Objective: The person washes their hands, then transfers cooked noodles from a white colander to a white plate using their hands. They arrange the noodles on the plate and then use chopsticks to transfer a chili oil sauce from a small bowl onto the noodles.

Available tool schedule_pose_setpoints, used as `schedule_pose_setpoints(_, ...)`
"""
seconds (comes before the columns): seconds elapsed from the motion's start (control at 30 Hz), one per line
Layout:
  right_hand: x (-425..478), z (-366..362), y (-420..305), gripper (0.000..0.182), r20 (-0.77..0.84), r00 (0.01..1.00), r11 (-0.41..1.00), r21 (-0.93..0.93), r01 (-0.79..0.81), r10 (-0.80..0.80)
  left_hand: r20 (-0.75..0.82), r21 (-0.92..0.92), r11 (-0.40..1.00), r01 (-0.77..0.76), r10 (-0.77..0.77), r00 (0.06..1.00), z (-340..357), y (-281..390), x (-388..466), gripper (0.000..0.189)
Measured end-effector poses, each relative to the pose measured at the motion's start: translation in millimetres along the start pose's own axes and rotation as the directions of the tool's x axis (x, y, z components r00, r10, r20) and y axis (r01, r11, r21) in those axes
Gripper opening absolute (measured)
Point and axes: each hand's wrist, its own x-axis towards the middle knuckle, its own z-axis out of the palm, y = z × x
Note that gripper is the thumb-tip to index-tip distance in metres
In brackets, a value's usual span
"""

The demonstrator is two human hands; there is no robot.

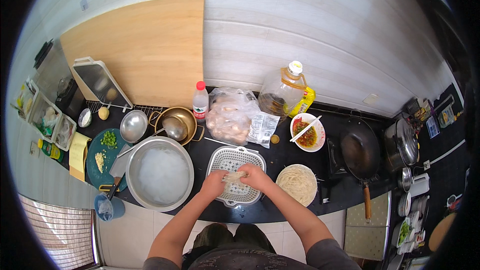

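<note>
Above a grey-and-white plastic colander (237, 198), my left hand (214, 183) and my right hand (254, 177) grip opposite ends of a small bunch of pale shredded strands (234, 177). Through the strands the colander's perforated bottom shows. Right of the colander stands a round bowl heaped with similar pale strands (297, 183). To the left is a wide stainless steel basin (131, 180) with a cloudy whitish mass inside; whether that is noodles in water I cannot tell.
A green cutting board (93, 157) bears chopped green pieces, minced garlic and a cleaver (119, 165). Behind are a brass-coloured pot (195, 120), a plastic bottle (200, 101), a bagged pale food (228, 116) and an oil jug (279, 90). Rightward are a sauce bowl (318, 137) with chopsticks and a wok (360, 150).
</note>
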Motion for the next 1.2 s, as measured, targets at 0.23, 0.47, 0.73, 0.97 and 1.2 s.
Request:
schedule_pose_setpoints(0.23, -14, -12, 6, 0.024, -0.055, 0.982, 0.919, 0.367, -0.146, 0.178, -0.030, -0.030, 0.995, 0.090, -0.091, 0.995, -8, 20, 7, 0.035)
schedule_pose_setpoints(0.47, -48, -61, -7, 0.023, -0.097, 0.970, 0.825, 0.549, -0.136, 0.225, -0.079, -0.133, 0.990, -0.038, 0.028, 0.996, 9, 36, 25, 0.035)
schedule_pose_setpoints(0.73, -136, -138, 7, 0.023, -0.167, 0.928, 0.828, 0.523, -0.202, 0.333, -0.074, -0.233, 0.959, -0.159, 0.146, 0.986, 51, 90, 33, 0.032)
schedule_pose_setpoints(0.97, -197, -140, 75, 0.021, -0.228, 0.816, 0.767, 0.539, -0.349, 0.531, 0.057, -0.229, 0.951, -0.208, 0.227, 0.972, 92, 134, 21, 0.029)
schedule_pose_setpoints(1.2, -205, -122, 104, 0.033, -0.307, 0.712, 0.754, 0.455, -0.473, 0.632, 0.097, -0.185, 0.949, -0.257, 0.277, 0.956, 134, 136, 19, 0.027)
